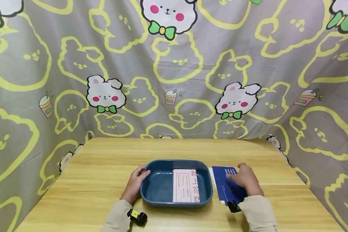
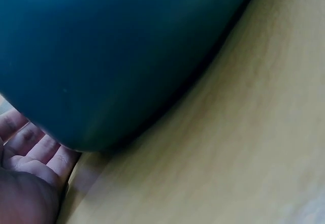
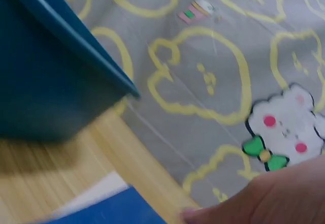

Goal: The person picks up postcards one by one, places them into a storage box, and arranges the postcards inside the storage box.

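A dark blue-green plastic basin (image 1: 155, 203) sits on the table, with a pale pink book with red characters (image 1: 185, 187) inside its right half. My left hand (image 1: 135, 182) holds the basin's left side, thumb at the rim and fingers (image 2: 43, 148) against the outer wall. To the right of the basin lies a dark blue book (image 1: 227, 190) with small white print. Over its right edge is my right hand (image 1: 247, 178), thumb and forefinger spread apart. White edges of another book or paper (image 1: 212, 174) show from underneath the blue one.
The light wood table (image 1: 104, 154) runs back to a grey curtain (image 1: 188, 93) with yellow outlines and white cartoon animals, which also hangs on both sides. Small black cameras (image 1: 139, 217) are strapped at both wrists over beige sleeves.
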{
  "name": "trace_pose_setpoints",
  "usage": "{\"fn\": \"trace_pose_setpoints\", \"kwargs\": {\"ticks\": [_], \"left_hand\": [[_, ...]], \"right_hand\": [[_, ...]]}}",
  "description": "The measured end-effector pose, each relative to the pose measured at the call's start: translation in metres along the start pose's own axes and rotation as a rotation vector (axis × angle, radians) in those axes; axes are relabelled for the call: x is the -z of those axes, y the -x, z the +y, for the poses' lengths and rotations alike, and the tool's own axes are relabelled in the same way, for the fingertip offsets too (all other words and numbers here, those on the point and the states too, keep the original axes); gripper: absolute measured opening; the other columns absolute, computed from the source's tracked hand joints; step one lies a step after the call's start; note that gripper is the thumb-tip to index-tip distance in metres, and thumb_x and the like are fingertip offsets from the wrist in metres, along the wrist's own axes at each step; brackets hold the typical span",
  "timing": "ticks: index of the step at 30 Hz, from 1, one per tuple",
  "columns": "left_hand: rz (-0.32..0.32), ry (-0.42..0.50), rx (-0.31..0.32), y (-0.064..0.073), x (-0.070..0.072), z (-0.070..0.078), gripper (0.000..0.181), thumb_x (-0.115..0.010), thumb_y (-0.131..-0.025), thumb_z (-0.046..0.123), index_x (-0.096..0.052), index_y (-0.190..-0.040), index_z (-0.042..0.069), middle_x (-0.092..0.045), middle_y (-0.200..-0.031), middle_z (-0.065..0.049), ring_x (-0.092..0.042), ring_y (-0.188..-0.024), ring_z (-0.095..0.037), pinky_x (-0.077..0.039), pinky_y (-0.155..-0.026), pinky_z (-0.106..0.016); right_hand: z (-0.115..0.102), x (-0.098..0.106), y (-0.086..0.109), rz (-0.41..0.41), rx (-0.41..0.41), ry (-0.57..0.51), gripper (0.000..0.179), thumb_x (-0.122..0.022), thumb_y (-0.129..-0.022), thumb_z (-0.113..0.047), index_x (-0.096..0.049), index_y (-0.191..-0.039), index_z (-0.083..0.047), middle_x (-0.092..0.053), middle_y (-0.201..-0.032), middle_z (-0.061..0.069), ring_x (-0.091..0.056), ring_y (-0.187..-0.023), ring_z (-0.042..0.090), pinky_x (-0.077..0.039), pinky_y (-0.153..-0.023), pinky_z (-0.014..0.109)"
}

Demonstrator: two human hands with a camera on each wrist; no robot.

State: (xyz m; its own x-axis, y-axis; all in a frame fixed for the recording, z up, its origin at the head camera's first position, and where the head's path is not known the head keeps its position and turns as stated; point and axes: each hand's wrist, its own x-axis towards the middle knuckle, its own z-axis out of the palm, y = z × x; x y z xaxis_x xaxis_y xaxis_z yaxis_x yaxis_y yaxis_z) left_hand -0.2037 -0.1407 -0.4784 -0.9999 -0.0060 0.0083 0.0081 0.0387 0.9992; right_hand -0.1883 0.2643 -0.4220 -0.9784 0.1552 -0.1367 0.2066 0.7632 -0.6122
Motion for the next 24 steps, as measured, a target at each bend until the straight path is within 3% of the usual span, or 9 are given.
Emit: {"fn": "trace_pose_setpoints", "kwargs": {"ticks": [6, 11, 17, 24], "left_hand": [[0.004, -0.008, 0.011, 0.002, 0.000, -0.001, 0.037, -0.057, -0.099, 0.019, -0.056, -0.127, -0.005, -0.059, -0.118, -0.017, -0.056, -0.103, -0.023, -0.046, -0.085, -0.027], [-0.014, 0.007, 0.009, 0.001, -0.001, 0.000, 0.039, -0.057, -0.099, 0.020, -0.054, -0.128, -0.006, -0.058, -0.119, -0.018, -0.055, -0.104, -0.024, -0.046, -0.086, -0.028], [-0.004, 0.003, 0.023, 0.003, -0.001, 0.000, 0.038, -0.057, -0.099, 0.020, -0.055, -0.128, -0.005, -0.059, -0.119, -0.016, -0.055, -0.105, -0.024, -0.046, -0.087, -0.028], [-0.008, 0.006, 0.019, 0.001, -0.002, 0.002, 0.038, -0.057, -0.099, 0.020, -0.054, -0.128, -0.006, -0.058, -0.120, -0.017, -0.055, -0.106, -0.025, -0.046, -0.088, -0.029]], "right_hand": [[0.016, 0.000, -0.001, -0.114, -0.115, 0.034, 0.090, -0.085, -0.074, -0.027, -0.031, -0.130, 0.018, -0.042, -0.111, 0.037, -0.048, -0.091, 0.047, -0.045, -0.079, 0.058], [0.020, -0.003, -0.003, -0.092, -0.123, 0.006, 0.078, -0.083, -0.075, -0.015, -0.035, -0.125, 0.019, -0.049, -0.107, 0.035, -0.051, -0.089, 0.043, -0.047, -0.077, 0.053], [0.023, -0.004, -0.006, -0.099, -0.138, -0.008, 0.064, -0.083, -0.074, -0.013, -0.046, -0.115, 0.020, -0.055, -0.095, 0.026, -0.055, -0.082, 0.035, -0.050, -0.071, 0.045], [0.023, -0.001, -0.005, -0.040, -0.095, -0.072, 0.053, -0.080, -0.070, -0.005, -0.054, -0.110, 0.019, -0.057, -0.086, 0.021, -0.058, -0.073, 0.031, -0.051, -0.059, 0.038]]}}
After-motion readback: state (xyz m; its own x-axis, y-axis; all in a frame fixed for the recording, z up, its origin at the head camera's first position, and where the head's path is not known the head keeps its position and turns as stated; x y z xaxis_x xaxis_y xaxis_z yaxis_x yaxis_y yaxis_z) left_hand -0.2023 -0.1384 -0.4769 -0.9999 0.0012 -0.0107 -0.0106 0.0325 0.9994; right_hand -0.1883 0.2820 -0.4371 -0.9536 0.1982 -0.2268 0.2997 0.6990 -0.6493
